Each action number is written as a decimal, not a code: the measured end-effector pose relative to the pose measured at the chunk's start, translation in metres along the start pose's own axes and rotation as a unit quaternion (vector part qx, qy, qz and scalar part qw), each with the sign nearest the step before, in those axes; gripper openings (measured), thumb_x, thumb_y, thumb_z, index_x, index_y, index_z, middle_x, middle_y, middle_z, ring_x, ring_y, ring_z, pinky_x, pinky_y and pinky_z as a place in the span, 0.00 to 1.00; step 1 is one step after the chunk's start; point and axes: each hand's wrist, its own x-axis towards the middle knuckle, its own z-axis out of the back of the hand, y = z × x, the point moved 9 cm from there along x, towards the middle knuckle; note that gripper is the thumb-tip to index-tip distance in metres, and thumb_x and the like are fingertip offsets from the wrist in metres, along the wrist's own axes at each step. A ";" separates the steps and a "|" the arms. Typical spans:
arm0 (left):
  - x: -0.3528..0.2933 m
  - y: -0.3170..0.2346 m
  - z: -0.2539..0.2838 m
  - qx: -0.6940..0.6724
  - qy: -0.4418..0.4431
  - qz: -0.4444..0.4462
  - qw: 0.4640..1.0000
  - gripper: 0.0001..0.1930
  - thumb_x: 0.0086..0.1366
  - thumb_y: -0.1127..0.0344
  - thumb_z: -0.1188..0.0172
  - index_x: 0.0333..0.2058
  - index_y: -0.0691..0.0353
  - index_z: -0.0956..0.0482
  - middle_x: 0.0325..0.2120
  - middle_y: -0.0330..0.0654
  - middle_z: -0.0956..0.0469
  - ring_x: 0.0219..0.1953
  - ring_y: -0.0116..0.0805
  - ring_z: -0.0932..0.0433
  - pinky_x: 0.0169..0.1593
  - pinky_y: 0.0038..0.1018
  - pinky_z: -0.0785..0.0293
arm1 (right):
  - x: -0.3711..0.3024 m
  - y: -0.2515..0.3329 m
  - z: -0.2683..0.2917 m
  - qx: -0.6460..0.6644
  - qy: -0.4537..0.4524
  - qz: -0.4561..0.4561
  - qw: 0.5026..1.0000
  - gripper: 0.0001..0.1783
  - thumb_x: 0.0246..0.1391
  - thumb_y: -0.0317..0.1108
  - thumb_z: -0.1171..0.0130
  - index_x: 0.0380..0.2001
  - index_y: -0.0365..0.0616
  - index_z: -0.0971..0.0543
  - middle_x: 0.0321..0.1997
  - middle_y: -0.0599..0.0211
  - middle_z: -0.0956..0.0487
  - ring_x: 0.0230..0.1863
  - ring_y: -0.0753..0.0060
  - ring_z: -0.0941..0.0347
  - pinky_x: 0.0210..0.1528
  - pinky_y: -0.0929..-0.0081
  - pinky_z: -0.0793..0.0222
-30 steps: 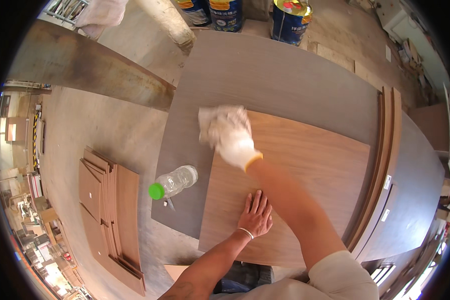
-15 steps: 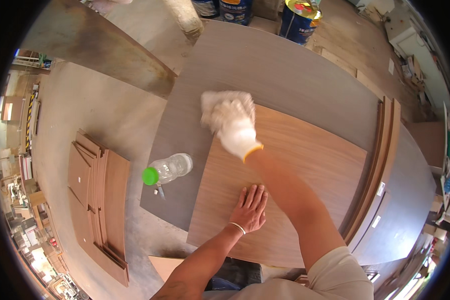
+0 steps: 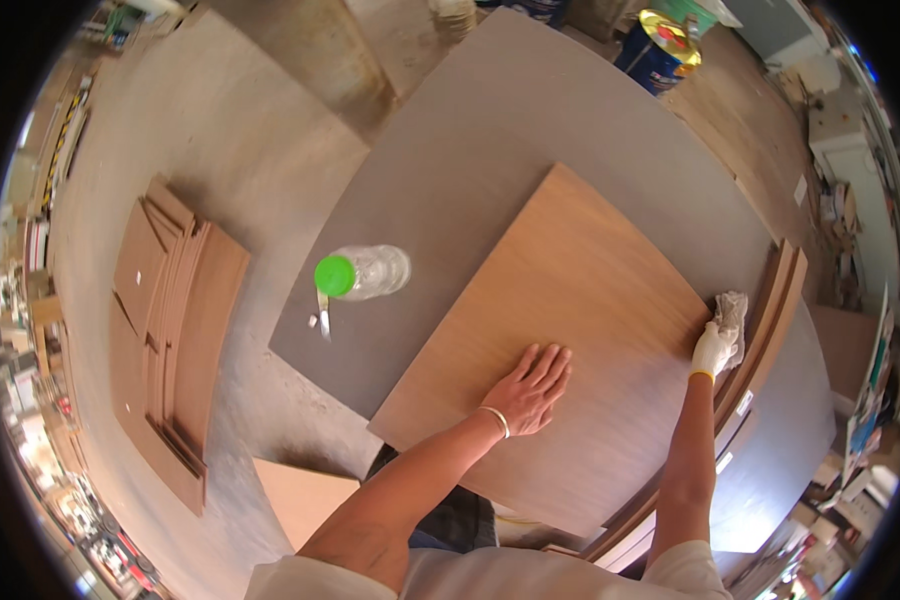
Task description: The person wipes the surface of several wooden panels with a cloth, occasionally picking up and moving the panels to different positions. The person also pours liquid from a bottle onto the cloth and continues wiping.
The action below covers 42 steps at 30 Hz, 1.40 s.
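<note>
A brown wood-grain panel (image 3: 560, 270) lies on a larger grey board (image 3: 450, 180). Flat on the panel, near its front, rests my bare left hand (image 3: 533, 390), fingers stretched out and a thin pale band at the wrist. My right hand (image 3: 713, 348), in a white glove with a yellow cuff, is closed on a whitish crumpled cloth (image 3: 732, 312) at the panel's right edge. To the left on the grey board stand a clear bottle (image 3: 378, 272) with a green cap and, beside it, a small blade-like tool (image 3: 324, 318) with a little white piece.
Long brown strips (image 3: 770, 310) lie along the right side of the grey board. A stack of brown panels (image 3: 170, 340) rests on the left. Beyond the far edge stands a blue and yellow can (image 3: 660, 52). A pale board (image 3: 300, 500) shows below left.
My right hand has swept with the cloth from the panel's far left corner to its right edge. My left hand stays flat on the panel. The whole view has turned slightly.
</note>
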 end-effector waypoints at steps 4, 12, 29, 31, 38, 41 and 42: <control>0.015 -0.014 -0.001 0.018 -0.016 -0.016 1.000 0.35 0.70 0.46 0.47 0.69 0.64 0.32 0.75 0.53 0.42 0.77 0.54 0.48 0.77 0.55 0.53 | -0.076 0.135 -0.051 -0.016 0.050 0.319 0.946 0.33 0.45 0.16 0.48 0.58 0.41 0.18 0.64 0.53 0.20 0.64 0.53 0.25 0.70 0.63 0.34; 0.012 -0.020 -0.025 0.105 -0.251 -0.039 0.962 0.25 0.66 0.55 0.45 0.55 0.66 0.20 0.63 0.55 0.25 0.72 0.54 0.36 0.76 0.52 0.45 | -0.447 0.291 -0.072 0.019 0.355 0.710 0.608 0.20 0.49 0.39 0.33 0.48 0.63 0.17 0.56 0.68 0.27 0.66 0.51 0.38 0.74 0.51 0.43; -0.298 -0.039 0.022 -0.259 -0.052 0.114 0.958 0.22 0.53 0.71 0.35 0.49 0.63 0.18 0.47 0.48 0.20 0.54 0.50 0.22 0.57 0.45 0.25 | -0.586 0.216 -0.014 0.015 0.484 0.657 0.578 0.21 0.52 0.36 0.39 0.52 0.60 0.19 0.60 0.75 0.23 0.65 0.60 0.32 0.69 0.45 0.37; -0.303 -0.032 0.070 -0.289 -0.058 0.093 0.951 0.16 0.51 0.71 0.35 0.42 0.61 0.16 0.33 0.43 0.19 0.37 0.49 0.18 0.41 0.44 0.21 | -0.608 0.184 0.000 0.113 0.513 0.623 0.579 0.20 0.54 0.38 0.40 0.52 0.60 0.18 0.61 0.73 0.23 0.68 0.60 0.34 0.73 0.50 0.41; -0.124 0.095 0.065 -0.227 -0.074 0.091 0.967 0.21 0.73 0.66 0.46 0.63 0.64 0.27 0.66 0.54 0.28 0.71 0.53 0.34 0.72 0.45 0.35 | -0.578 0.143 0.030 0.164 0.413 0.633 0.634 0.24 0.58 0.40 0.41 0.59 0.54 0.20 0.64 0.69 0.24 0.70 0.60 0.33 0.77 0.57 0.45; -0.032 0.114 0.038 -0.034 -0.022 -0.009 0.999 0.29 0.76 0.57 0.49 0.71 0.64 0.37 0.76 0.50 0.45 0.79 0.51 0.52 0.80 0.47 0.54 | -0.588 0.136 0.031 0.170 0.416 0.649 0.614 0.25 0.57 0.41 0.39 0.58 0.50 0.20 0.63 0.70 0.23 0.70 0.60 0.34 0.76 0.59 0.43; -0.013 0.120 0.030 0.026 0.005 -0.007 1.000 0.32 0.77 0.54 0.50 0.73 0.63 0.40 0.78 0.49 0.49 0.80 0.51 0.56 0.80 0.47 0.58 | -0.590 0.138 0.032 0.163 0.410 0.649 0.620 0.24 0.56 0.41 0.39 0.57 0.50 0.20 0.63 0.70 0.23 0.70 0.60 0.35 0.75 0.61 0.42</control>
